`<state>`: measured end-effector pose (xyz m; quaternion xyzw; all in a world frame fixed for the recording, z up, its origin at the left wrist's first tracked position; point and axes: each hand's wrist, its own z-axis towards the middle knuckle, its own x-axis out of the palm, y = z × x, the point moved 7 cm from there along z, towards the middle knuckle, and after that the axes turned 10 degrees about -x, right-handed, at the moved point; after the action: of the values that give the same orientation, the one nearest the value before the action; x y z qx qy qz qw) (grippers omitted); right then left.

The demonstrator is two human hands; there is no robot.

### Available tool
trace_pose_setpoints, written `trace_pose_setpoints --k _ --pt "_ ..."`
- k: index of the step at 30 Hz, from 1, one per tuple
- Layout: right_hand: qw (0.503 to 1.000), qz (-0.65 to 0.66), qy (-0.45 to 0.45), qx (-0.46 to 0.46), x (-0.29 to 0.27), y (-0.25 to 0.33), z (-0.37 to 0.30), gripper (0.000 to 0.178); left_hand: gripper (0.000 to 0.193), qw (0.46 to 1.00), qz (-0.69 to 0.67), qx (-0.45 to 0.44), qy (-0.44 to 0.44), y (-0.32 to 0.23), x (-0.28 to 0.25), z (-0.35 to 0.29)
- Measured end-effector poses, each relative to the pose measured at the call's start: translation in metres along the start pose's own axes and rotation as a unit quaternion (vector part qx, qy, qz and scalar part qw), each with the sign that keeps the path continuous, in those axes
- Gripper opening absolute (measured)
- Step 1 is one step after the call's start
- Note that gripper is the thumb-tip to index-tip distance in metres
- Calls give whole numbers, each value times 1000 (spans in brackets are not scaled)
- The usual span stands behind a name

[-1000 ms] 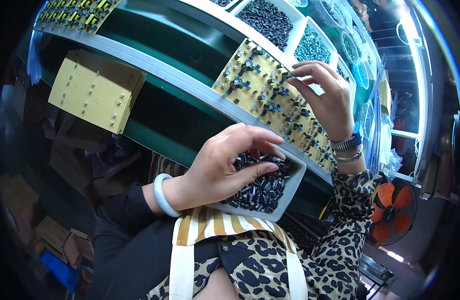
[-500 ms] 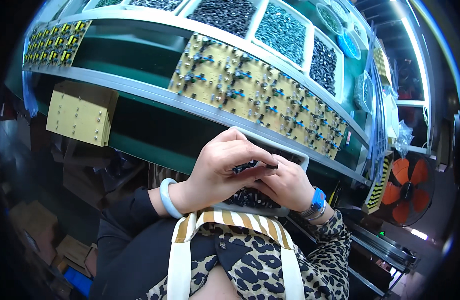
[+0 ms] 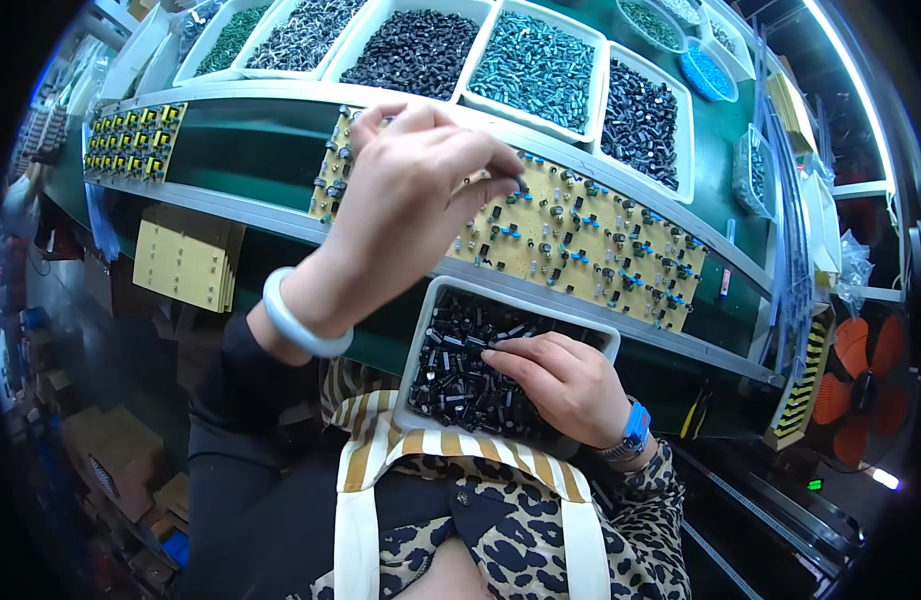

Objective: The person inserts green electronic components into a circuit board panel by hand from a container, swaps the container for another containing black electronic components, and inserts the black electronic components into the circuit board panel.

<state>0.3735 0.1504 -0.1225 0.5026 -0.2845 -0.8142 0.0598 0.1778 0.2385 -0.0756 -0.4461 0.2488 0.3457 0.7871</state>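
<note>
My left hand (image 3: 410, 185) is over a tan circuit board (image 3: 540, 220) filled with small parts. Thumb and forefinger are pinched on a small black capacitor (image 3: 521, 184), mostly covered by the fingertips. In front of my body a white plastic bin (image 3: 412, 375) holds many loose black capacitors (image 3: 460, 370) with metal leads. My right hand (image 3: 570, 385) rests in this bin's right part, fingers drawn together and fingertips among the capacitors. What they grip, if anything, is hidden.
Behind the rail, white trays hold teal capacitors (image 3: 535, 70), black capacitors (image 3: 415, 50) and other small parts. Another board with yellow parts (image 3: 130, 145) lies at the left on the rails. Stacked tan boards (image 3: 185, 260) stand nearer. An orange fan (image 3: 860, 385) is at the right.
My left hand has left my right hand above the bin and moved up and left over the board. The right hand has lowered into the capacitors. The view has shifted slightly.
</note>
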Motion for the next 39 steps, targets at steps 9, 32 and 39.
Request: trace_pose_setpoints --k 9,32,39 --pt "1000 11 -11 0 -4 0 -4 39 9 990 136 41 -12 15 24 22" --pt "967 30 -176 182 -56 -32 -19 35 21 982 150 103 45 -49 19 -35" --pt "883 216 -278 311 -68 -74 -31 23 11 919 -3 210 333 -77 60 -120"
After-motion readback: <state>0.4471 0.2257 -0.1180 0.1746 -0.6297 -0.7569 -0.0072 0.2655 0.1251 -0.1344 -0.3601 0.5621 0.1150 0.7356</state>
